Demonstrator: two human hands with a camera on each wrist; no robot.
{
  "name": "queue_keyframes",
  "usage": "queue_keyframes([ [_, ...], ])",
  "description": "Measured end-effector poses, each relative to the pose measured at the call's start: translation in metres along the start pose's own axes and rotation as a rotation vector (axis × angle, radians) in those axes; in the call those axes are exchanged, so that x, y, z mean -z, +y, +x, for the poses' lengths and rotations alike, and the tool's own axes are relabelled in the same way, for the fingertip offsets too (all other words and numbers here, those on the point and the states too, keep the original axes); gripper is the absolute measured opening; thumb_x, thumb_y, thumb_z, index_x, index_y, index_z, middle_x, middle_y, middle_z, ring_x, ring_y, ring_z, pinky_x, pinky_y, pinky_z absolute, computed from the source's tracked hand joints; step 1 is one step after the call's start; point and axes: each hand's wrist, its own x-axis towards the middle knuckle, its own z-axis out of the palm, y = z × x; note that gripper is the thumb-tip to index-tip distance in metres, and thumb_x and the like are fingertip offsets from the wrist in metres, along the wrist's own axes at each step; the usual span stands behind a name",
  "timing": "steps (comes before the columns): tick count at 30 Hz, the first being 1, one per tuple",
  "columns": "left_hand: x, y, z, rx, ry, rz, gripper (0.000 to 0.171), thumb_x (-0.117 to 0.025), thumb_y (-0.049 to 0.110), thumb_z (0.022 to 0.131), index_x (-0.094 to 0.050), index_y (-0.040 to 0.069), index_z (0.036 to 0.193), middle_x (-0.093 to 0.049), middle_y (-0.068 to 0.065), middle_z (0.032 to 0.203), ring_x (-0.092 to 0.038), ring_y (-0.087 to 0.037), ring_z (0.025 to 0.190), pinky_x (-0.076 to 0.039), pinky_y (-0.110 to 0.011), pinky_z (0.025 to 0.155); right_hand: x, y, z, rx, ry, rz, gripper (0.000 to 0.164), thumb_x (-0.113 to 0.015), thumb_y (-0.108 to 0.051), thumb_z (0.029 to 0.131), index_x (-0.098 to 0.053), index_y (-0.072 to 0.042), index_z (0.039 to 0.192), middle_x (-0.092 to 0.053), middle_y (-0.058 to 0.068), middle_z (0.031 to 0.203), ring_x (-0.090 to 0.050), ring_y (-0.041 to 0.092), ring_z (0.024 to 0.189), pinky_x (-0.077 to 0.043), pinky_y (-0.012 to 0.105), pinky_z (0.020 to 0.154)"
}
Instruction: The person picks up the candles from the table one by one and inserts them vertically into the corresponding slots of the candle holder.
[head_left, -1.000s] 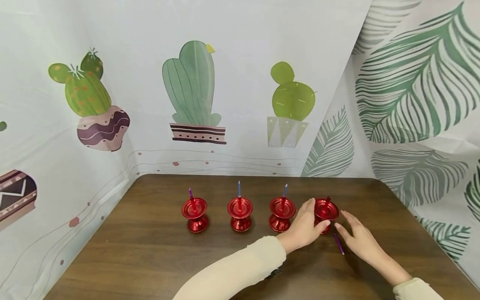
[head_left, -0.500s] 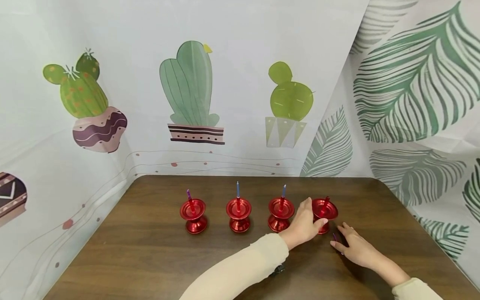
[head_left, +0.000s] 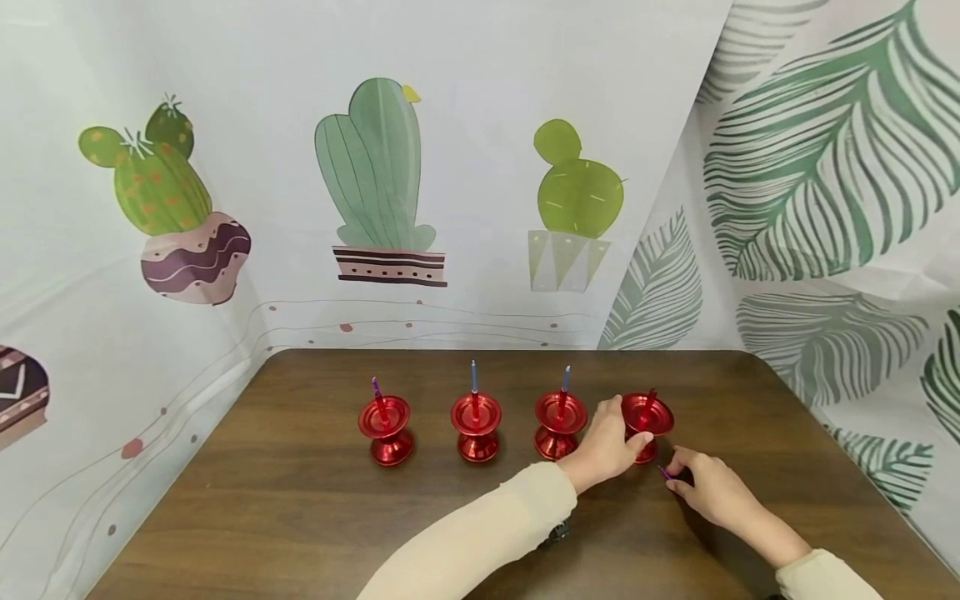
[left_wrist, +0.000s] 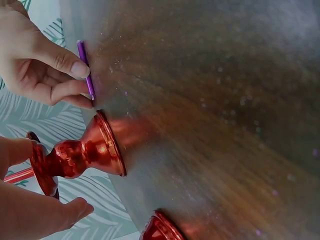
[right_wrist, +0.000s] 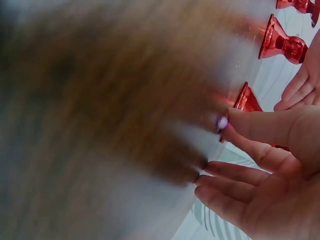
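Four red metal candle holders stand in a row on the brown table (head_left: 315,508). Thin candles stand in the left holder (head_left: 385,427), the second holder (head_left: 476,422) and the third holder (head_left: 558,418). The rightmost holder (head_left: 651,414) (left_wrist: 75,156) shows only its bare red spike. My left hand (head_left: 626,431) grips that holder round its cup, thumb in front. Just right of its base, my right hand (head_left: 672,477) (left_wrist: 75,80) pinches a thin purple candle (head_left: 664,473) (left_wrist: 86,65) (right_wrist: 221,122) between thumb and forefinger, low against the tabletop.
Cloth printed with cacti and leaves hangs behind and on both sides of the table. The table's rounded far right corner (head_left: 757,360) lies behind the right hand. A small dark object (head_left: 553,533) peeks out under my left sleeve.
My right hand slid left to the purple candle lying on the table and closed thumb and forefinger on it. The left hand kept its grip on the rightmost holder.
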Motion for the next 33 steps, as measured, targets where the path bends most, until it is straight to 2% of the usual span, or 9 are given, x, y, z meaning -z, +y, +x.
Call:
queue_keyframes([
  [3, 0.0, 0.0, 0.0, -0.002, 0.004, 0.002, 0.068, -0.069, 0.028, 0.09, -0.037, 0.0, 0.143, -0.047, -0.011, 0.137, -0.05, -0.015, 0.124, -0.044, -0.026, 0.099, -0.001, 0.0, 0.0, -0.005, 0.01, -0.005, 0.027, -0.075, 0.002, 0.075, -0.054, -0.013, 0.069, -0.063, 0.033, 0.108, -0.063, 0.027, 0.076, -0.047, 0.039, 0.059],
  [9, 0.002, 0.001, -0.001, 0.007, 0.004, 0.003, 0.067, -0.069, 0.028, 0.09, -0.038, 0.0, 0.142, -0.047, -0.011, 0.136, -0.049, -0.015, 0.124, -0.044, -0.025, 0.099, 0.0, 0.001, 0.001, 0.023, -0.007, -0.006, 0.029, -0.066, 0.012, 0.072, -0.05, -0.011, 0.067, -0.06, 0.033, 0.11, -0.063, 0.035, 0.089, -0.049, 0.038, 0.064],
  [13, 0.002, 0.002, -0.001, 0.002, 0.006, 0.009, 0.066, -0.069, 0.028, 0.09, -0.039, 0.0, 0.142, -0.048, -0.011, 0.135, -0.048, -0.015, 0.124, -0.043, -0.024, 0.1, 0.008, 0.005, 0.004, -0.002, -0.012, 0.017, 0.026, -0.059, 0.015, 0.07, -0.049, -0.01, 0.069, -0.059, 0.014, 0.086, -0.058, 0.027, 0.079, -0.045, 0.035, 0.063],
  [17, 0.002, 0.002, -0.002, -0.003, 0.009, 0.006, 0.066, -0.07, 0.028, 0.089, -0.039, 0.0, 0.141, -0.049, -0.01, 0.133, -0.049, -0.016, 0.124, -0.043, -0.025, 0.1, 0.023, 0.008, 0.01, -0.058, 0.011, 0.044, 0.017, -0.06, 0.01, 0.077, -0.053, -0.005, 0.075, -0.049, 0.003, 0.074, -0.047, 0.02, 0.068, -0.04, 0.034, 0.06],
  [22, 0.001, 0.002, -0.001, -0.009, 0.008, 0.009, 0.065, -0.069, 0.028, 0.089, -0.039, 0.0, 0.141, -0.049, -0.01, 0.133, -0.049, -0.015, 0.123, -0.044, -0.025, 0.099, 0.043, 0.009, 0.02, -0.129, 0.093, 0.083, 0.004, -0.058, 0.003, 0.088, -0.057, 0.002, 0.084, -0.056, 0.009, 0.075, -0.052, 0.024, 0.069, -0.043, 0.04, 0.06],
  [26, 0.001, 0.002, -0.001, -0.006, 0.005, 0.012, 0.066, -0.069, 0.028, 0.09, -0.039, 0.0, 0.141, -0.049, -0.01, 0.133, -0.049, -0.016, 0.124, -0.044, -0.025, 0.099, 0.051, 0.002, 0.027, -0.116, 0.257, 0.123, 0.005, -0.059, 0.002, 0.09, -0.059, 0.006, 0.087, -0.06, 0.02, 0.084, -0.055, 0.028, 0.075, -0.044, 0.042, 0.065],
  [29, 0.001, 0.002, -0.001, -0.001, 0.004, 0.005, 0.066, -0.069, 0.029, 0.09, -0.039, 0.0, 0.141, -0.049, -0.01, 0.133, -0.049, -0.016, 0.124, -0.044, -0.025, 0.1, 0.054, -0.007, 0.035, -0.1, 0.342, 0.255, 0.011, -0.06, -0.003, 0.093, -0.06, 0.007, 0.092, -0.065, 0.022, 0.097, -0.057, 0.012, 0.081, -0.046, 0.026, 0.068],
  [31, 0.001, 0.002, -0.001, 0.003, 0.003, -0.004, 0.066, -0.069, 0.029, 0.09, -0.039, 0.0, 0.141, -0.049, -0.011, 0.133, -0.049, -0.016, 0.124, -0.043, -0.026, 0.1, 0.057, -0.013, 0.041, -0.103, 0.349, 0.414, 0.016, -0.059, -0.01, 0.096, -0.06, 0.006, 0.096, -0.067, 0.011, 0.103, -0.055, 0.0, 0.085, -0.045, 0.015, 0.07],
  [33, 0.001, 0.002, -0.001, 0.004, 0.002, -0.013, 0.066, -0.069, 0.028, 0.09, -0.039, 0.0, 0.141, -0.049, -0.011, 0.132, -0.049, -0.017, 0.124, -0.044, -0.027, 0.1, 0.058, -0.018, 0.047, -0.105, 0.329, 0.63, 0.017, -0.058, -0.015, 0.097, -0.061, 0.001, 0.1, -0.067, -0.004, 0.106, -0.053, -0.009, 0.089, -0.042, 0.006, 0.074],
])
